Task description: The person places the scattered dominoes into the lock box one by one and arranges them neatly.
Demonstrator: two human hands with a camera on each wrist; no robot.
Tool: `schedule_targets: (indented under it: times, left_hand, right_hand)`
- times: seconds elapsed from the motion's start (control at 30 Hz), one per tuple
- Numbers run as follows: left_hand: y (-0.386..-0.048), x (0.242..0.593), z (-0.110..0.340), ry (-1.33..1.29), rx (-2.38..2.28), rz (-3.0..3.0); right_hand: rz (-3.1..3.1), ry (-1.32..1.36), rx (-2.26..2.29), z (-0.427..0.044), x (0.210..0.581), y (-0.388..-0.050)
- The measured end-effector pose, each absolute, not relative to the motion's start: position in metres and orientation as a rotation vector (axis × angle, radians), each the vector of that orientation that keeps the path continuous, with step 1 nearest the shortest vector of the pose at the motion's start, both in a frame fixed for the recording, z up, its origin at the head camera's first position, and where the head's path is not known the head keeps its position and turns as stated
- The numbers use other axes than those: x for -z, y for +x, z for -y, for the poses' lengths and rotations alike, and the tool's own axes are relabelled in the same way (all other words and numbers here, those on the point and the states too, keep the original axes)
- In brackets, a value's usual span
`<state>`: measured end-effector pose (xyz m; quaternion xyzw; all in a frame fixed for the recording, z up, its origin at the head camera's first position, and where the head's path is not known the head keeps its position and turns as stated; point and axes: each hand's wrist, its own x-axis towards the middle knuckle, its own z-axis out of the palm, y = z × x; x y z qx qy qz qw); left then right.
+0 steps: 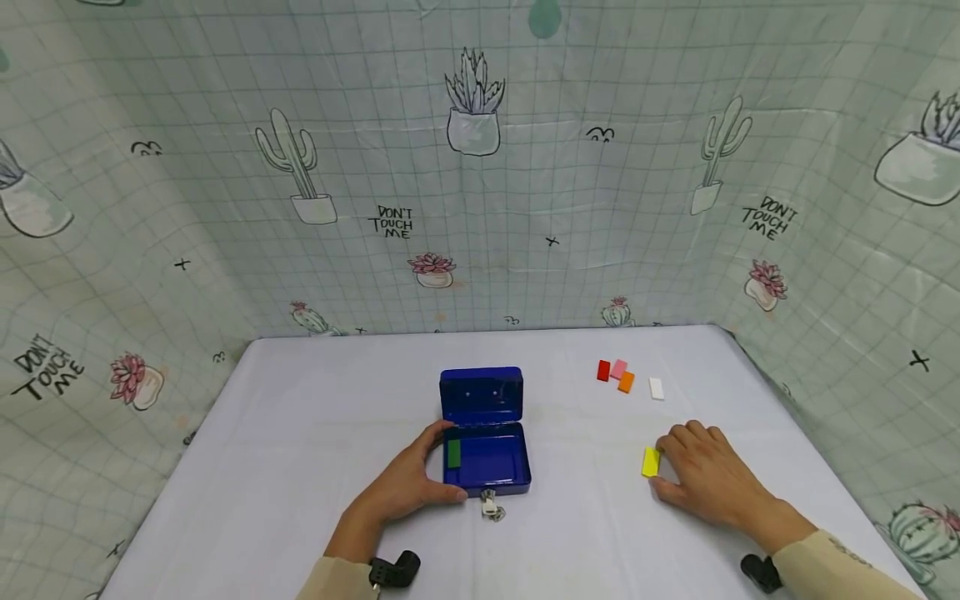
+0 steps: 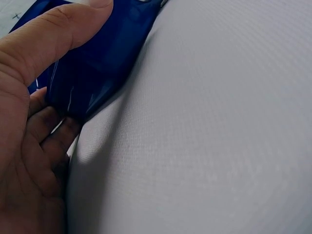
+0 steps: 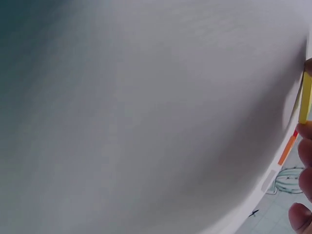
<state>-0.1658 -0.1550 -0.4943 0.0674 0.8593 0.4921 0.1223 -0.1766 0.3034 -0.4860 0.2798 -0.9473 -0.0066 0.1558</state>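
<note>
A small blue metal box (image 1: 489, 487) stands on the table with its lid (image 1: 482, 395) raised. Inside, at the left, lies a green block (image 1: 453, 453). My left hand (image 1: 408, 483) holds the box by its left side, thumb at the front and fingers toward the back corner; the left wrist view shows the thumb along the blue wall (image 2: 105, 53). Over to the right, my right hand (image 1: 705, 471) pinches a yellow block (image 1: 650, 462) between thumb and fingers. In the right wrist view the yellow block (image 3: 305, 97) appears at the edge, between the fingertips.
Beyond my right hand lie a red block (image 1: 603, 371), a pink block (image 1: 618, 369), an orange block (image 1: 626, 382) and a white block (image 1: 656, 389). Keys (image 1: 491, 505) hang at the box's front lock. A printed curtain (image 1: 510, 217) surrounds the white table (image 1: 337, 392).
</note>
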Motion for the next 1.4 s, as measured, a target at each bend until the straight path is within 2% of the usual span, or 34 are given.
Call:
schedule_targets:
  times: [0.43, 1.4]
  left_hand:
    - [-0.168, 0.499, 0.156, 0.23, -1.441, -2.506]
    - [-0.167, 0.498, 0.156, 0.235, -1.451, -2.51]
  right_hand:
    - [2.625, 0.868, -0.043, -0.271, 0.477, -0.192]
    - [2.478, 1.191, 0.029, -0.118, 0.455, -0.214]
